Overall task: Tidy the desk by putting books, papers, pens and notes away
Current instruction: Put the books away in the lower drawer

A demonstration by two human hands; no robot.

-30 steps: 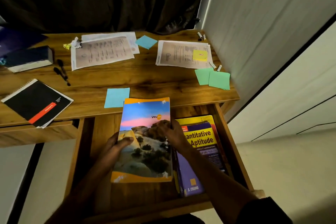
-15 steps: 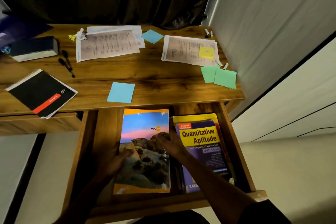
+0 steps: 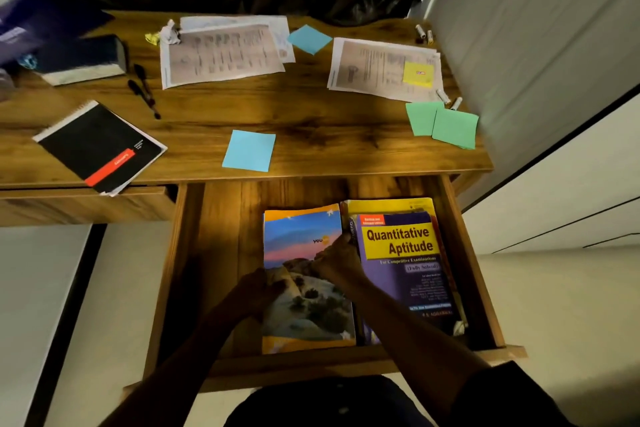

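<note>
A book with a landscape cover [image 3: 306, 315] lies in the open wooden drawer [image 3: 221, 253], right beside a purple and yellow "Quantitative Aptitude" book [image 3: 403, 267]. My left hand [image 3: 256, 291] holds the landscape book's left edge, thumb on the cover. At its right edge my right hand [image 3: 336, 260] grips it, fingers down in the gap between the two books. On the desk [image 3: 311, 114] lie two stacks of printed papers [image 3: 221, 55] [image 3: 374, 69], a black spiral notebook [image 3: 98, 146], two black pens [image 3: 143, 90] and blue [image 3: 249, 151], green [image 3: 443, 121] and yellow [image 3: 418, 74] notes.
A thick dark book [image 3: 83, 59] sits at the desk's back left, with crumpled paper [image 3: 169, 35] near it. Small markers [image 3: 424, 33] lie at the back right corner. A white wall runs along the desk's right side. The drawer's left half shows bare wood.
The landscape book has gone from tilted over the desk's edge down into the drawer and slid right against the purple book. Both hands stayed on it.
</note>
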